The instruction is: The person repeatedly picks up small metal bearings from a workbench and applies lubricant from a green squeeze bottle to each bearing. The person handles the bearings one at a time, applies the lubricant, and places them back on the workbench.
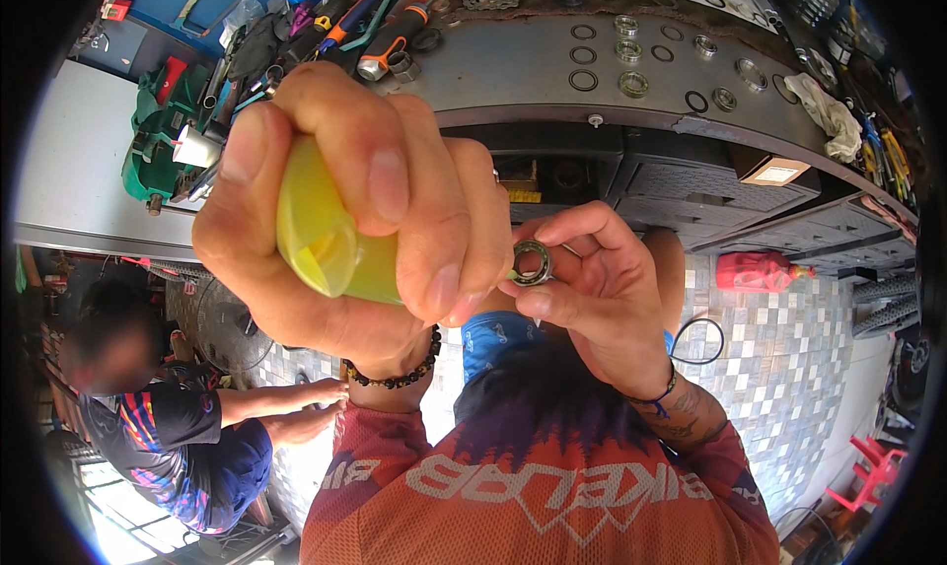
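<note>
Yellow-green soft plastic fills the left hand (345, 210): a squeeze bottle (321, 235) is clamped in a full fist, thumb pressed along its near side and fingers wrapped over the top, its body dented under the grip. The bottle's far end is hidden behind the fingers, so its tip cannot be seen. A band of dark beads (395, 376) circles that wrist.

Just beside it, the right hand (592, 289) pinches a small metal bearing (532, 262), a ring with a dark centre, between thumb and fingertips, holding it upright with its open face toward the camera. The bearing sits right against the left hand's fingertips, and the two hands are close together, raised in front of the bench. A thin cord (663, 392) is tied on the right wrist, and both forearms come out of orange-red printed sleeves (533, 486).

Behind the hands, a grey metal workbench (523, 67) carries more bearings (631, 82) and dark rings laid out in rows, with orange-handled tools (380, 37) and a crumpled rag (834, 116) at its ends. A red bottle (755, 269) lies on the tiled floor (789, 368). At lower left another person (168, 427) crouches, arms stretched forward.
</note>
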The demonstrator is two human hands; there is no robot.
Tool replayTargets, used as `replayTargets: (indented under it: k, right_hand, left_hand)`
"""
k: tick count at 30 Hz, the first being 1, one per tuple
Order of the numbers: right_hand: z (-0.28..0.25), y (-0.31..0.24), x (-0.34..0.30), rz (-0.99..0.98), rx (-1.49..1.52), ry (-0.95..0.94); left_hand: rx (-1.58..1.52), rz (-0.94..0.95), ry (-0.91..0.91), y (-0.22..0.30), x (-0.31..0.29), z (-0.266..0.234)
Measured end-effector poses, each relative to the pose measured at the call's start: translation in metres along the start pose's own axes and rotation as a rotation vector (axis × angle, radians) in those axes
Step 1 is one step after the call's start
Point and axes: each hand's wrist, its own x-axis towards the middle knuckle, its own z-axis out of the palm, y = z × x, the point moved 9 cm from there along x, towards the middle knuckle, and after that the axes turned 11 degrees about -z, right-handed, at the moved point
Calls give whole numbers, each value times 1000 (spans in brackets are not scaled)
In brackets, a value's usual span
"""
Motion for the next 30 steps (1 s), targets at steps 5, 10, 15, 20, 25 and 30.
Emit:
replayTargets:
  k: [5, 10, 15, 20, 25, 30]
  right_hand:
    - [0, -2, 0, -27, -55, -7]
    - [2, -6, 1, -57, -94, -26]
    - [4, -7, 2, -97, -95, -48]
    - [4, -8, 2, -103, -95, -47]
    - [5, -8, 1, -112, -113, -51]
    - [6, -10, 3, -111, -100, -47]
  left_hand:
    - [-5, -7, -4, -1, -1, 0]
    - [-24, -14, -34, -1, 0, 1]
    - [-34, -32, -55, -2, 0, 1]
    - [-37, -35, -67, -2, 1, 2]
    - [-33, -32, -74, -2, 0, 3]
    - [-34, -49, -74, -3, 2, 3]
